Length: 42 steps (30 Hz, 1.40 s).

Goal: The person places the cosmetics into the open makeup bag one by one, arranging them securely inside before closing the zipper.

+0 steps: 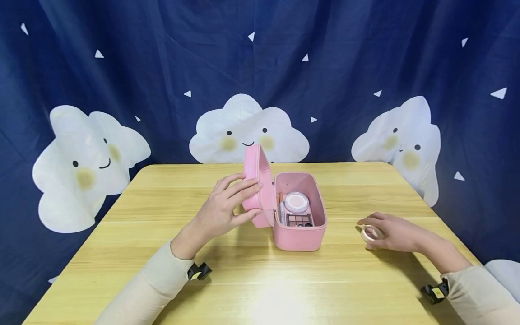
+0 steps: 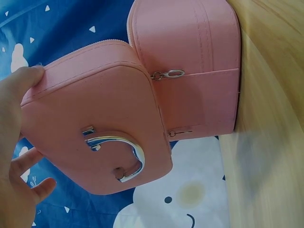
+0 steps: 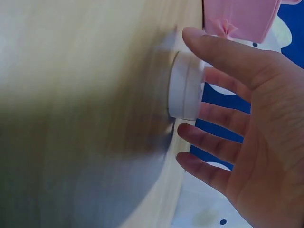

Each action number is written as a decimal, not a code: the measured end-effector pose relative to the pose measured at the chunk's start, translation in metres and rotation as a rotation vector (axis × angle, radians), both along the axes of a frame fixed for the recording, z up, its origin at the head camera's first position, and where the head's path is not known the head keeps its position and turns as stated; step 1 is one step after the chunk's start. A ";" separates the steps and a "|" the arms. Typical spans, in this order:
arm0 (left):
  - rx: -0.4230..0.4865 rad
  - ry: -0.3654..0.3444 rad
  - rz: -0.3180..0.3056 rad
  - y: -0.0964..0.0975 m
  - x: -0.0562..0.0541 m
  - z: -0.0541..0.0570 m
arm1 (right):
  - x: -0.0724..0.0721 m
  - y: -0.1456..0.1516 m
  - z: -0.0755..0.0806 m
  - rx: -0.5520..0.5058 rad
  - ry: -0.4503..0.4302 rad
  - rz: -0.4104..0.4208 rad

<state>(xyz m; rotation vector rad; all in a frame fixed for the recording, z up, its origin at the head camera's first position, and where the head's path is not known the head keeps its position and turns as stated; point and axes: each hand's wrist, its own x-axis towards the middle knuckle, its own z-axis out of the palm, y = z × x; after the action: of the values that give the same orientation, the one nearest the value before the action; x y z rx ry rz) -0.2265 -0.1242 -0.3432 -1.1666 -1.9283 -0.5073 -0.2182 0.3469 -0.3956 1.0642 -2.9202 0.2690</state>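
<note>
My left hand (image 1: pixel 222 205) grips the raised lid (image 1: pixel 253 176) of a pink cosmetic case (image 1: pixel 299 239), its thumb at the near side and fingers over the upper edge. The left wrist view shows the lid's outside with a silver curved handle (image 2: pixel 140 154). Inside the case lie a round white compact (image 1: pixel 296 202), an eyeshadow palette (image 1: pixel 299 220) and slim pen-like sticks (image 1: pixel 281 210). To the right, my right hand (image 1: pixel 394 232) surrounds a small round white item (image 3: pixel 185 85) close over the table, fingers spread and thumb tip apart from its side.
The wooden table (image 1: pixel 170 198) carries the case near its middle. Behind it hangs a dark blue curtain (image 1: pixel 162 67) with smiling white clouds and small triangles. Dark camera mounts (image 1: pixel 199 271) sit at both wrists.
</note>
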 end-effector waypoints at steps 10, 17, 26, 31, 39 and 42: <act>0.003 -0.010 -0.002 0.000 -0.001 -0.002 | -0.004 -0.001 -0.004 0.028 -0.004 0.003; 0.001 -0.015 -0.002 0.000 -0.001 -0.002 | -0.006 -0.011 0.004 -0.006 0.108 0.033; 0.005 -0.010 -0.005 0.000 -0.002 -0.003 | -0.014 -0.029 0.022 -0.054 0.210 0.060; 0.008 -0.013 -0.004 0.000 -0.001 -0.001 | -0.019 -0.040 0.032 -0.074 0.276 0.107; 0.006 -0.006 -0.003 0.000 -0.001 -0.001 | -0.025 -0.064 0.057 -0.100 0.314 0.167; 0.005 -0.003 -0.003 0.000 -0.001 -0.001 | -0.027 -0.073 0.063 -0.097 0.310 0.176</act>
<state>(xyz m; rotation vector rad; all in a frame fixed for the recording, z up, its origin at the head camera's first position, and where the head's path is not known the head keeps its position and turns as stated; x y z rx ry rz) -0.2271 -0.1237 -0.3441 -1.1665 -1.9267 -0.5152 -0.2448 0.2740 -0.3324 1.2257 -2.5213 0.2235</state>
